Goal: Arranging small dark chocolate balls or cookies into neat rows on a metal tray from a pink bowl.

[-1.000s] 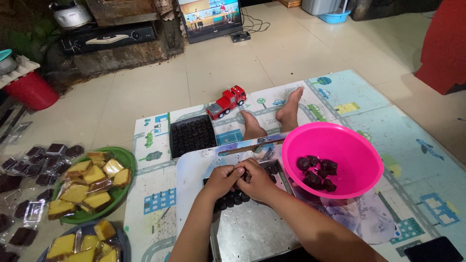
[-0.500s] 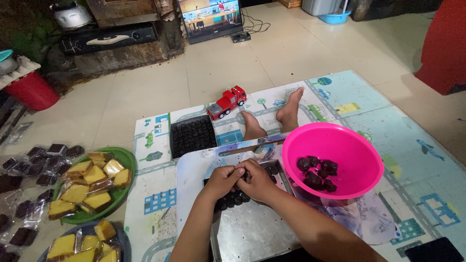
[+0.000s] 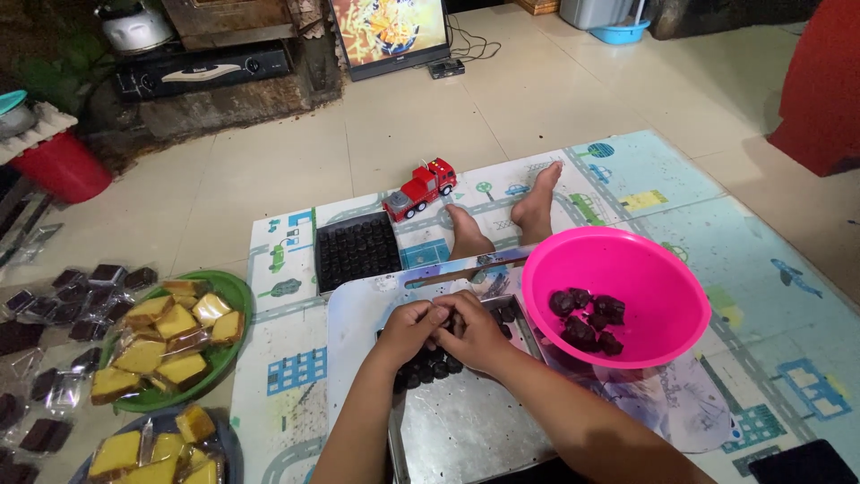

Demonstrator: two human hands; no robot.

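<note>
Two hands meet over the metal tray (image 3: 466, 430), and honestly nothing has shifted from the frames a moment back: same pose, same spot. So whatever they're doing to that dark piece is slow fiddly work, not a quick grab.

Only one view here, the head cam. The left hand (image 3: 408, 330) and right hand (image 3: 475, 333) are pressed together, fingers curled tight around something small and dark. I think it's one of the dark pieces (image 3: 430, 366) lined up on the tray just under them, but the fingers cover it, so can't swear to it.

At 3 o'clock from the hands sits a pink bowl (image 3: 663, 269) with a few dark chunks (image 3: 587, 318) inside. At 11 o'clock, a black mould tray (image 3: 356, 251), and past it a red toy truck (image 3: 419, 188). At 9 o'clock, a green plate (image 3: 235, 296) of yellow cake slices (image 3: 170, 336).

It's all on a kids' road-print play mat (image 3: 770, 296) over a tiled floor (image 3: 269, 152), bare feet (image 3: 502, 224) at 12, a screen (image 3: 387, 31) further back.
</note>
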